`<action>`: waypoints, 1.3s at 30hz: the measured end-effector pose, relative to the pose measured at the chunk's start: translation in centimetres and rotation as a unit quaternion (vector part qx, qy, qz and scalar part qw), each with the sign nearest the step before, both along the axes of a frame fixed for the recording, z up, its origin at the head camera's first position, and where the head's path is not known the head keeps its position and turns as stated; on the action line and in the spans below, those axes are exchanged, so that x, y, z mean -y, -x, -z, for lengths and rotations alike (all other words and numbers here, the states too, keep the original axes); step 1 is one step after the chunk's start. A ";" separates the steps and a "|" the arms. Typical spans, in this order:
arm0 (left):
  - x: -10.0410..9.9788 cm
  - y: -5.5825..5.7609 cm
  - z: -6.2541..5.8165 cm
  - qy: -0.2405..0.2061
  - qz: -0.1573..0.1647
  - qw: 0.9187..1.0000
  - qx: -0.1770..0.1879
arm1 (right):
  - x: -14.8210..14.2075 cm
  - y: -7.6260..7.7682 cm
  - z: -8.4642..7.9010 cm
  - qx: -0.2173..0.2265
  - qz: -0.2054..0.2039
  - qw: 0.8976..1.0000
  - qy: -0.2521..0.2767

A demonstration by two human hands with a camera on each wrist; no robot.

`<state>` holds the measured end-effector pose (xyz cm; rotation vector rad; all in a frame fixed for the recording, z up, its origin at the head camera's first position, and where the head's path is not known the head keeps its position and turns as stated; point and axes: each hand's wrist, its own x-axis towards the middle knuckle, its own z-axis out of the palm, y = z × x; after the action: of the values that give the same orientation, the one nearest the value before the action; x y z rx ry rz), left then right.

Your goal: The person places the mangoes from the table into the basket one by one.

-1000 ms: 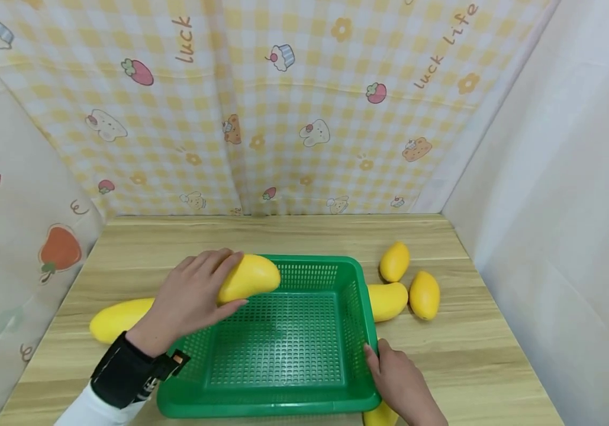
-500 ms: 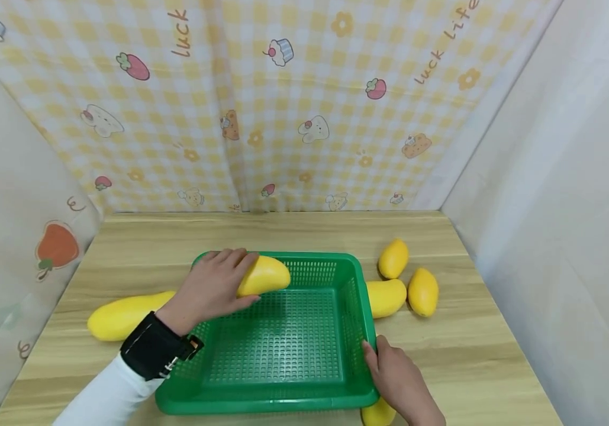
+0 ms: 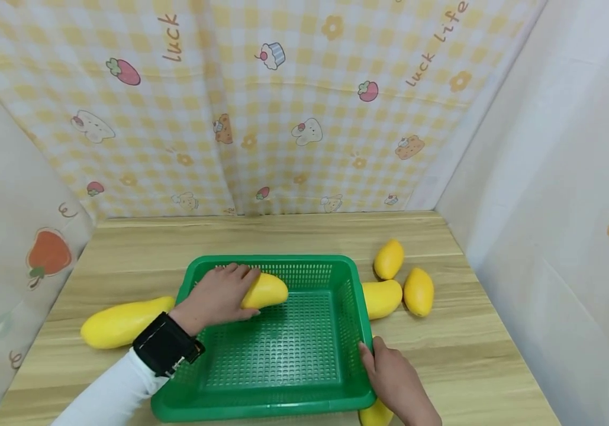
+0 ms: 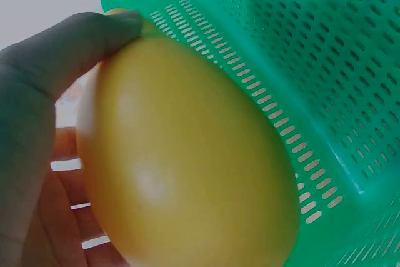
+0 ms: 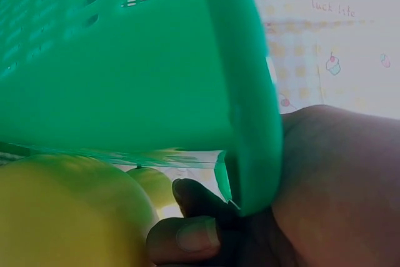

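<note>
The fingers of the left hand (image 3: pixel 219 299) are bent part-way around a yellow mango (image 3: pixel 267 290), thumb on one side and the others spread across the opposite side. The mango lies within the far left part of the basket; whether it touches the floor cannot be told. Its smooth, unmarked skin suggests a firm, rather slippery body, probably light if a model and heavier if real; a real one could bruise under hard fingertips. The broad middle, gripped across its width, appears the surest hold; the tapering end offers less purchase. The right hand (image 3: pixel 397 378) has its fingers curled round the near right rim of the green basket (image 3: pixel 261 409), whose perforated plastic looks light and slightly flexible, best held by that rim. Just beyond the right wall lie a thick yellow fruit (image 3: pixel 382 299) and two small mangoes (image 3: pixel 389 259) (image 3: pixel 418 292); a partly hidden fruit (image 3: pixel 374 415) lies below the right hand. A long yellow fruit (image 3: pixel 120 325) rests on the table (image 3: pixel 474 355) to the left.
</note>
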<state>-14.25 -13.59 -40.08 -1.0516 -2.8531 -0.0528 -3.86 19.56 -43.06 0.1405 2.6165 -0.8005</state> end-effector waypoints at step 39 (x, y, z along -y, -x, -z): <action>0.5 0.4 5.2 0.032 0.002 0.999 0.032 | 0.4 0.1 0.1 0.015 0.006 1.000 -0.014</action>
<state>-14.64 -14.05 -45.27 -1.0863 -2.9284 0.0060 -4.01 19.18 -43.13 0.1751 2.6025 -0.7601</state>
